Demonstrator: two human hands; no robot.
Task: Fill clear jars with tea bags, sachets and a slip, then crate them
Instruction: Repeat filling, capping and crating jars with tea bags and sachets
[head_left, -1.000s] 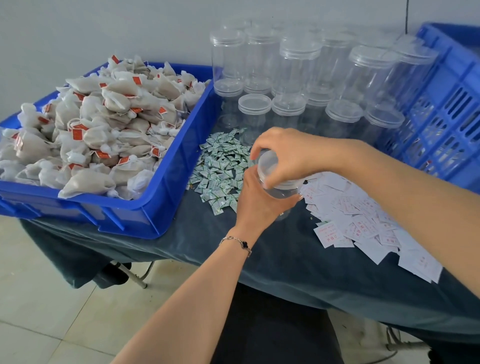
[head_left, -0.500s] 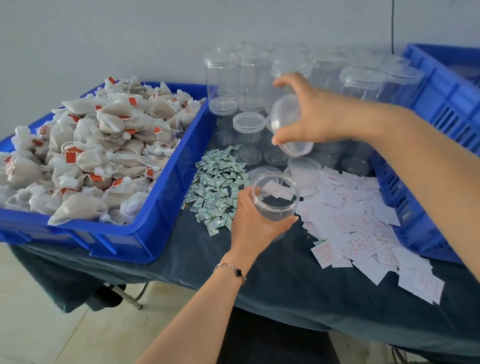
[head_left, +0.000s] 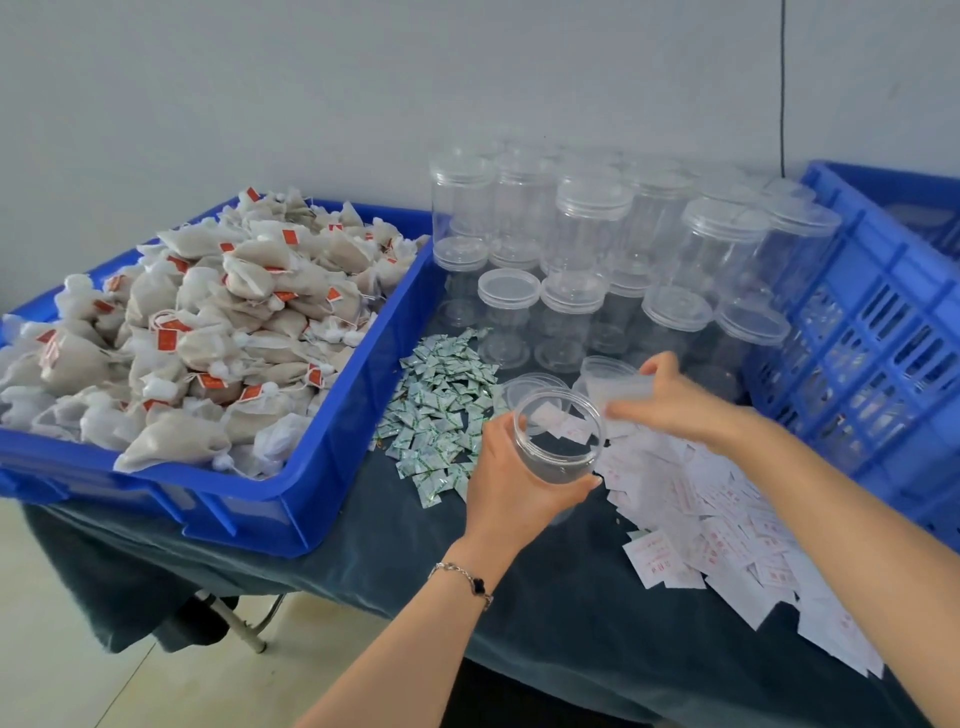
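The open jar (head_left: 558, 441) sits in the left hand (head_left: 511, 480), lifted just above the table (head_left: 571, 623), its mouth tilted up toward the camera; fingers and thumb curl round its clear wall. Far left, a blue tray (head_left: 291, 499) is heaped with tea bags (head_left: 208, 338) bearing small red tags. Between the tray and the left hand lies a scatter of green-and-white sachets (head_left: 441, 415), the nearest ones just beside the wrist side of that hand. Behind the held jar, a loose lid (head_left: 524, 387) rests on the dark cloth. Just right of the jar's rim, the right hand (head_left: 680, 400) pinches a clear lid (head_left: 613, 382) between thumb and fingers, low over the table and near the jar's mouth, not on it. Under and to the right of this hand spreads a pile of white slips (head_left: 727, 530) printed in red. Further back, rows of lidded empty jars (head_left: 592, 244) stand stacked two high. At the far right edge stands a blue crate (head_left: 883, 338) with slotted walls, touching the jar stack.
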